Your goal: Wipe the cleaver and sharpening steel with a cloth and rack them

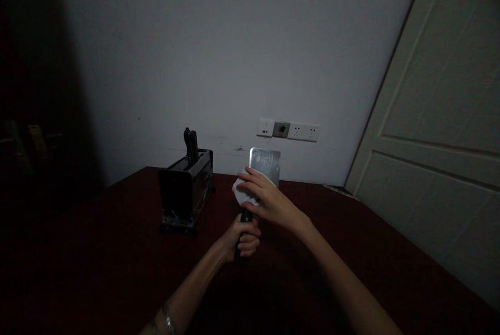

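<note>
Grasping the cleaver [267, 162] by its handle [246, 215] in left hand [242, 236], seemingly for steadiness, and holding white cloth [241, 193] against blade [272, 169] with right hand [270, 198].

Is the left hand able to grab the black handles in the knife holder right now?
Probably not: the left hand is wrapped around the cleaver handle. If it were free, the black handles look easy to get at, sticking up from the knife holder with nothing seen in between.
</note>
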The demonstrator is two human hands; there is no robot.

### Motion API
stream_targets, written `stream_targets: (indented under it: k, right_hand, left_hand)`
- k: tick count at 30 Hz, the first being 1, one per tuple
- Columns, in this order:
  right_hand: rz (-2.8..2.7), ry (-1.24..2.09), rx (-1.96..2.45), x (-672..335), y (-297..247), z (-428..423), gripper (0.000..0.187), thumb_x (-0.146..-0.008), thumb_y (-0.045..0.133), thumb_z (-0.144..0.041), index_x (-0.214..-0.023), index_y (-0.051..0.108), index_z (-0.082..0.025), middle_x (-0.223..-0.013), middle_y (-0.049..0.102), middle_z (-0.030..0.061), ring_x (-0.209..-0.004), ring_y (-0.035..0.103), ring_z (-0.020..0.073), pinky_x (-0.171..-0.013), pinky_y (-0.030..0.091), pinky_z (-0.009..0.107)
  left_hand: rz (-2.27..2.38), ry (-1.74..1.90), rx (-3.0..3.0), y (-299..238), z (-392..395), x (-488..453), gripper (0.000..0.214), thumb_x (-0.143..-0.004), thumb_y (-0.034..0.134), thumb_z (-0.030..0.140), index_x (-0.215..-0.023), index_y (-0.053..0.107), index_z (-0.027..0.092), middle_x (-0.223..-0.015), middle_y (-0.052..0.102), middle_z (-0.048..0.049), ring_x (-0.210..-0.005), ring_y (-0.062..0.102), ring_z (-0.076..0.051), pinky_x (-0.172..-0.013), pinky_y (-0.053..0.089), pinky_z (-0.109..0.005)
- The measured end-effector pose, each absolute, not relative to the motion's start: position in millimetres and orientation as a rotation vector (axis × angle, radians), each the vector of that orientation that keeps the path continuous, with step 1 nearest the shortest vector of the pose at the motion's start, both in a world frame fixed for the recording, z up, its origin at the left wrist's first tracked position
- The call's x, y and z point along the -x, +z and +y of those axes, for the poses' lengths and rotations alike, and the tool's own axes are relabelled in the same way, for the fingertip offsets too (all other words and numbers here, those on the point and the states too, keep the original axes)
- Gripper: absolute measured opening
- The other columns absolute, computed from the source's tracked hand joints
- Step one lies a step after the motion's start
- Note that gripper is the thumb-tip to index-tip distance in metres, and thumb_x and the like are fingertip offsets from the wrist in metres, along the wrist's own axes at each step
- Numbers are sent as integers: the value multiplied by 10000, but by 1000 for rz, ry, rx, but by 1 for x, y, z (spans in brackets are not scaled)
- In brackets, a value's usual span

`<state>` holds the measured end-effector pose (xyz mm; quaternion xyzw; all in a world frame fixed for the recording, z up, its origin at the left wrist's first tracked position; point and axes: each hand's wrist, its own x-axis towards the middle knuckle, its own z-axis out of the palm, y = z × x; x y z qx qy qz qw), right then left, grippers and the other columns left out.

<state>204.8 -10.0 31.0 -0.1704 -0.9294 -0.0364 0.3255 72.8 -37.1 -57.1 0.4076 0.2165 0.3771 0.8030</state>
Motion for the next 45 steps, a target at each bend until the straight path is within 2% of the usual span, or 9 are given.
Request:
stream_targets:
  k: [10, 18, 22, 25, 29, 32, 35, 40, 45]
  right_hand:
    - [-2530, -113, 494, -222, 44, -18, 563, -792, 549, -159, -1319, 364, -228, -1456, 261, 67, -1353, 144, 205, -1087, 245, 424]
    - [-2456, -204, 420, -208, 40, -19, 450, -809, 547, -176, -1252, 469, -197, -1406, 362, 92, -1333, 218, 217, -1067, 278, 452]
    - [-2317, -199, 293, -220, 37, -1, 253, -832, 531, -215, -1070, 616, -199, -1256, 546, 84, -1252, 388, 207, -1048, 308, 448]
    - [-2091, -81, 309, -233, 34, 12, 203, -828, 538, -221, -992, 658, -217, -1098, 653, 61, -1121, 532, 201, -1009, 361, 435]
    - [-1713, 93, 555, -245, 36, 18, 179, -800, 569, -288, -913, 690, -221, -943, 708, 42, -895, 644, 203, -827, 486, 363]
    - [-1524, 89, 732, -253, 38, 21, 215, -782, 568, -343, -832, 701, -182, -826, 718, 50, -759, 644, 200, -686, 488, 315]
    - [-1435, 52, 831, -262, 38, 29, 273, -782, 536, -367, -812, 689, -143, -770, 701, 64, -691, 610, 191, -627, 455, 296]
    - [-1362, 84, 913, -276, 32, 47, 314, -770, 510, -388, -799, 671, -120, -778, 685, 88, -726, 589, 201, -675, 434, 311]
    - [-1366, 164, 970, -282, 28, 58, 334, -740, 522, -388, -795, 672, -95, -779, 686, 116, -725, 591, 216, -681, 430, 324]
  left_hand:
    - [353, 789, -874, -49, -42, -71, 267, -588, 580, 132, -639, 327, 204, -317, 268, 131, -250, 112, -28, -244, 162, -122]
    - [435, 761, -894, -51, -42, -73, 295, -567, 605, 143, -622, 322, 205, -305, 274, 128, -247, 126, -26, -240, 170, -121]
    - [405, 784, -923, -50, -42, -72, 282, -594, 610, 144, -630, 336, 201, -319, 276, 126, -254, 137, -31, -240, 198, -119]
    - [370, 794, -920, -51, -41, -71, 285, -616, 610, 147, -627, 330, 201, -322, 267, 123, -259, 124, -36, -235, 198, -120]
    - [320, 787, -909, -52, -37, -70, 245, -655, 596, 167, -644, 353, 198, -351, 281, 110, -275, 122, -38, -242, 202, -120]
    - [227, 756, -902, -52, -34, -69, 216, -718, 539, 281, -619, 375, 182, -384, 283, 83, -287, 162, -42, -260, 211, -132]
    - [148, 756, -898, -53, -32, -68, 277, -758, 455, 410, -635, 428, 164, -420, 289, 63, -309, 218, -51, -285, 226, -147]
    - [164, 829, -942, -54, -31, -67, 385, -816, 352, 490, -757, 501, 140, -472, 308, 48, -342, 276, -68, -317, 245, -169]
    - [270, 938, -951, -55, -30, -69, 399, -857, 349, 484, -833, 525, 127, -479, 339, 43, -349, 276, -61, -323, 230, -160]
